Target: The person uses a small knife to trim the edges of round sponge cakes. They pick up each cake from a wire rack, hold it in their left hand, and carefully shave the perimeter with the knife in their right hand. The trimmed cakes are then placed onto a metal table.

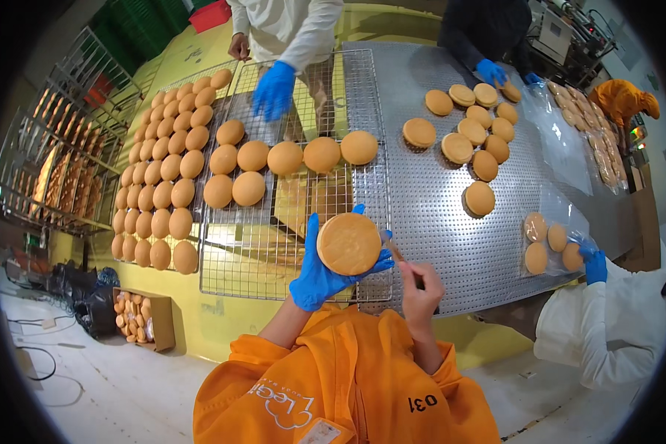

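Observation:
My left hand (323,277), in a blue glove, holds up a round golden sponge cake (349,244) on its palm, over the edge of a wire cooling rack (244,250). The cake's flat browned face is turned up. In my bare right hand (423,288) is a small tool with a brown handle (394,251); its tip sits at the cake's right rim and is too blurred to tell its kind. Beyond my hands a row of round cakes (284,158) lies on the rack.
A second rack to the left carries rows of cakes (180,223). On the perforated metal table (399,222) stand more cakes (479,198). Co-workers' gloved hands (275,91) reach in across the table and at the right, near plastic bags (566,222). A cardboard box of cakes (161,324) stands on the floor.

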A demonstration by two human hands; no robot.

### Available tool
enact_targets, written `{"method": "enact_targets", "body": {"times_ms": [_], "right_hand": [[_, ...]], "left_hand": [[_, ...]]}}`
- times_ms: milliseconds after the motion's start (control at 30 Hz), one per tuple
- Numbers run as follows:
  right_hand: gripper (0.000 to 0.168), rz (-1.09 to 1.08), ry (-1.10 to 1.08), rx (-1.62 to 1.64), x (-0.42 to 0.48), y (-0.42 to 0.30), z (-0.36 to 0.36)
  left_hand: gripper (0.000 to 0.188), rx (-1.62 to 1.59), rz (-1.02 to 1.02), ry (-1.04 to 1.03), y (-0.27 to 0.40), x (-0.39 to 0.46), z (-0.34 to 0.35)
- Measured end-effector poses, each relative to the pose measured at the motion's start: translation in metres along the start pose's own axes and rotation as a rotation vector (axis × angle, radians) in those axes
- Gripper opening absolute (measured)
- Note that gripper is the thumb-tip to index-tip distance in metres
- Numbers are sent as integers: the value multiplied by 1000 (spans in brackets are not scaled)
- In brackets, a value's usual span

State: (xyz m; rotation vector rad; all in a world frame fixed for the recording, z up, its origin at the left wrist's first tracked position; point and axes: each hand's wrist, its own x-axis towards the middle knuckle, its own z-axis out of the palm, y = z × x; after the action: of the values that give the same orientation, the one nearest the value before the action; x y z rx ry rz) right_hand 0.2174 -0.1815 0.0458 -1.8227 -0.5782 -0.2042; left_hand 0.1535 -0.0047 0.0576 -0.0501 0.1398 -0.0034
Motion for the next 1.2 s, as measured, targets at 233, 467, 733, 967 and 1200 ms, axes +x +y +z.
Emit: {"method": "enact_targets", "body": {"times_ms": [233,467,733,967,1200], "right_hand": [[19,-238,-238,-24,13,-6,31],[29,-300,-213,-160,4,14,49],[21,-657,-321,-225,17,17,26],[36,-599,-375,-276,16,37,21],[39,-566,-404,-184,8,39,21]], "left_hand": [[68,317,255,154,-5,-26,-9],[66,237,262,155,1,-45,-17],[68,49,115,163,15,-61,-23],[68,174,137,229,14,-63,-27],[67,147,61,258,16,-64,-27]]}}
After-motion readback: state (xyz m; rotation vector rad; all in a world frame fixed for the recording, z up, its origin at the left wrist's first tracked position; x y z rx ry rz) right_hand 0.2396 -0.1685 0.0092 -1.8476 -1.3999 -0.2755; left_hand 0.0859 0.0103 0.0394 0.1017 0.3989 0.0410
